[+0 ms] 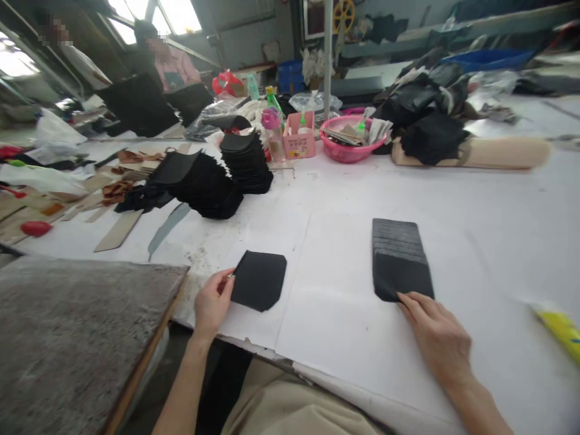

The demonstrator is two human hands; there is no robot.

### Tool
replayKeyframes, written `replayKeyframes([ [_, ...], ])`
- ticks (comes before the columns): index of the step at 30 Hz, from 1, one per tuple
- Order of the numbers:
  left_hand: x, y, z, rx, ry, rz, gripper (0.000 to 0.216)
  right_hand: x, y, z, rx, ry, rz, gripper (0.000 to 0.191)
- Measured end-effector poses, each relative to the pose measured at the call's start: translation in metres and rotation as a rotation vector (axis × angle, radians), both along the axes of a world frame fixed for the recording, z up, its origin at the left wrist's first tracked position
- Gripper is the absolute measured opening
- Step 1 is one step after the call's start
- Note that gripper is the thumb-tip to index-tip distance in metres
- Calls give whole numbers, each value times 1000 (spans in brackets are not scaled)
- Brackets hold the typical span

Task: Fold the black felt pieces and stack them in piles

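Note:
My left hand (214, 302) pinches the left edge of a black piece with clipped corners (260, 279), which looks like leather or fabric and rests on the white table. To the right lies a fanned stack of black pieces (399, 244) with greyish strips showing along its far part. At the near edge of that stack, my right hand (437, 332) has its thumb and fingers closed on the front black piece (401, 277). Whether it grips one layer or more is hidden.
Two tall stacks of black pieces (199, 187) stand at the back left. Behind them are a pink box (299, 142), a pink basin (348, 153) and a beige roll (502, 153). A grey board (86, 338) fills the near left; a yellow item (559, 329) lies far right. Two people are beyond.

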State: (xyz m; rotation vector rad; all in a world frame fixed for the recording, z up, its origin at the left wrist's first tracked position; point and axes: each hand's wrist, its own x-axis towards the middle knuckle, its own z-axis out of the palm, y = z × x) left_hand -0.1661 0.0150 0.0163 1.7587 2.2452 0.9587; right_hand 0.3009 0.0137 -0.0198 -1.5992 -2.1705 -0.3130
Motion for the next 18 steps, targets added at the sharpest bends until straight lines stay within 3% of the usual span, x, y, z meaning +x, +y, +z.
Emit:
replayKeyframes([
  [2, -5, -3, -5, -52, 238, -28, 31, -3, 0, 5, -35, 72, -16, 24],
  [5, -10, -7, -8, -22, 466, -43, 34, -4, 2, 9, -97, 386, -101, 22],
  [10, 14, -6, 3, 172, 573, -96, 31, 2, 1, 10, -225, 1005, -316, 29],
  [14, 79, 0, 6, 232, 393, -453, 20, 4, 0, 12, -210, 1284, -353, 29],
  [18, 150, 1, -2, 204, 298, -822, 18, 21, -5, 21, 15, 1539, -458, 26],
])
